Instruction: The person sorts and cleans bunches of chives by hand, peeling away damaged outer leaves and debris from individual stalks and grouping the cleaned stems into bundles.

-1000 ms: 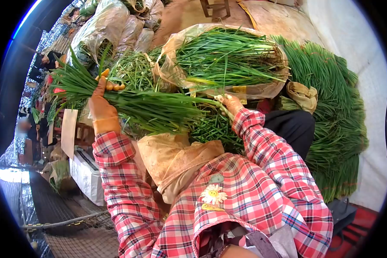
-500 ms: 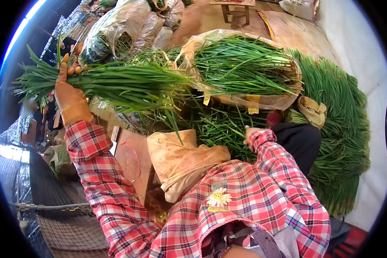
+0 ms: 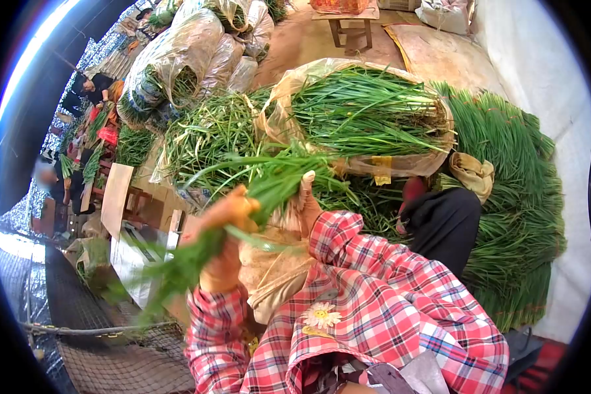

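Note:
A bunch of green garlic chives [image 3: 277, 182] slants across my front, its lower-left part blurred by motion. My left hand [image 3: 227, 220], in an orange-tan glove, is closed round its middle. At the upper-right part of the bunch, my right hand [image 3: 306, 209] grips from the side, one finger or thumb pointing up; its other fingers are partly hidden. Beneath both hands is a tan cloth [image 3: 276, 269] over my lap. Loose chives [image 3: 210, 138] lie in a heap just beyond the bunch.
An open plastic bag of chives [image 3: 368, 108] lies ahead. Neatly stacked chives [image 3: 512, 217] line the right side beside a white wall [image 3: 574, 85]. Filled plastic bags [image 3: 184, 52] stand at the back left. Other people [image 3: 98, 88] work at far left. My bent leg [image 3: 443, 220] is at right.
My left hand has brought the bunch down and inward from the upper left, tilting it. My right hand has moved left and up from the loose chives to the bunch.

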Demonstrator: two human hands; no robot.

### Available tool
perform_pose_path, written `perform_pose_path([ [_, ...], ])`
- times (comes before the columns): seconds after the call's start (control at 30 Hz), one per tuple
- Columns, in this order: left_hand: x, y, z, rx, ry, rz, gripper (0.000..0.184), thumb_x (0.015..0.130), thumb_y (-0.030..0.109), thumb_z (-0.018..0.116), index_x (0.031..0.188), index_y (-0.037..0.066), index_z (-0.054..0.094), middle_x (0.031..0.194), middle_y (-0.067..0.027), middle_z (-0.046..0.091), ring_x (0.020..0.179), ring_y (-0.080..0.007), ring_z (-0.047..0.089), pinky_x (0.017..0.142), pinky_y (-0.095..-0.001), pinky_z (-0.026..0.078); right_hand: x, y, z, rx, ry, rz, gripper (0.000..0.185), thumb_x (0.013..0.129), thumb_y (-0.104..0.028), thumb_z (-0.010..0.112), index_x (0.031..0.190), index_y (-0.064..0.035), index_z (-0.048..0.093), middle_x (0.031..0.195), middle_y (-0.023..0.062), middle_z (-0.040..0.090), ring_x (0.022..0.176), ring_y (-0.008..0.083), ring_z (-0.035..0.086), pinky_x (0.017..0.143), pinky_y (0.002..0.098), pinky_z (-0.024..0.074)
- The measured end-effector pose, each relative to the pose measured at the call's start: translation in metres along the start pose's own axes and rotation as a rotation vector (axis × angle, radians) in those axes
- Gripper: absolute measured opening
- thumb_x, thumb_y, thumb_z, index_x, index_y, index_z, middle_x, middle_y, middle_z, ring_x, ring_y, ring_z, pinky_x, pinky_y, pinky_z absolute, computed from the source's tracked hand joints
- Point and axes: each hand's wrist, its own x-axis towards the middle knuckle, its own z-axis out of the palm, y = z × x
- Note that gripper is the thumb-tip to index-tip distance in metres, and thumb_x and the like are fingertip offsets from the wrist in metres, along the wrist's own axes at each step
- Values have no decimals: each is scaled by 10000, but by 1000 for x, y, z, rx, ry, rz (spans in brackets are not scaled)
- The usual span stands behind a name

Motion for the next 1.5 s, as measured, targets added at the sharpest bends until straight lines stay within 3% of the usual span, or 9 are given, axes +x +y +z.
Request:
perform_pose_path([
  [0.17,-68,-16,-29,217,-564,114,390,585,35,720,948,156,646,910,-25,664,1113,-250,526,1027,-467,273,-5,3,-17,165,103,115,479,816,-266,606,1183,-1,449,1137,154,545,1015,311,562,921,473,453],
  [0.3,-60,46,-77,155,-811,-480,602,654,62,691,1224,163,524,1267,-109,493,1213,-304,419,1056,-445,247,-6,-4,-28,136,154,221,362,773,-182,647,1065,-10,519,913,111,608,895,302,608,815,435,525],
  [0.4,-92,20,-119,-367,-15,-866,526,740,104,632,1230,19,462,1172,-179,537,1124,-264,504,988,-425,361,-11,-8,-39,24,167,267,354,757,-168,639,1049,7,542,904,114,622,861,284,627,780,420,541],
  [0.67,-94,-34,19,-647,-61,-1293,496,742,39,650,1195,8,448,1039,-110,586,904,-214,590,778,-325,494,-13,-11,-13,-403,62,427,639,673,-119,686,1243,6,426,1188,113,522,1049,216,526,934,361,420],
  [0.73,-98,-39,24,-743,-28,-1257,431,747,3,619,1154,0,480,982,-99,599,844,-202,600,735,-318,506,-16,-27,-8,-804,84,309,668,671,-160,713,1254,-39,409,1143,64,529,1065,207,504,939,349,388],
  [0.93,-102,-45,27,-566,-97,-1215,335,748,-6,614,1077,-4,550,929,-84,621,777,-171,603,673,-270,497,-12,-53,-31,-400,450,93,757,749,-445,660,1310,-71,315,1252,82,467,1117,244,477,933,440,405],
  [1.07,-100,-43,25,-609,-100,-1268,446,708,-17,677,1124,12,516,985,-62,609,846,-162,587,739,-270,486,-7,-22,-36,-495,715,88,268,897,-26,375,1147,-42,471,1036,111,571,932,241,558,826,388,482],
  [1.37,-118,-29,34,-689,-91,-1088,703,670,24,728,1276,40,374,1148,-53,528,999,-153,531,818,-284,451,-31,17,-29,-191,741,55,245,911,-208,405,1052,-55,533,908,87,617,758,240,603,666,386,517],
  [1.5,-136,-32,32,-532,-136,-1151,474,689,-30,663,1139,12,520,1028,-68,597,933,-168,570,790,-287,464,-31,26,-30,-96,612,59,303,911,-290,407,1063,-72,553,945,91,613,818,233,601,685,371,517],
])
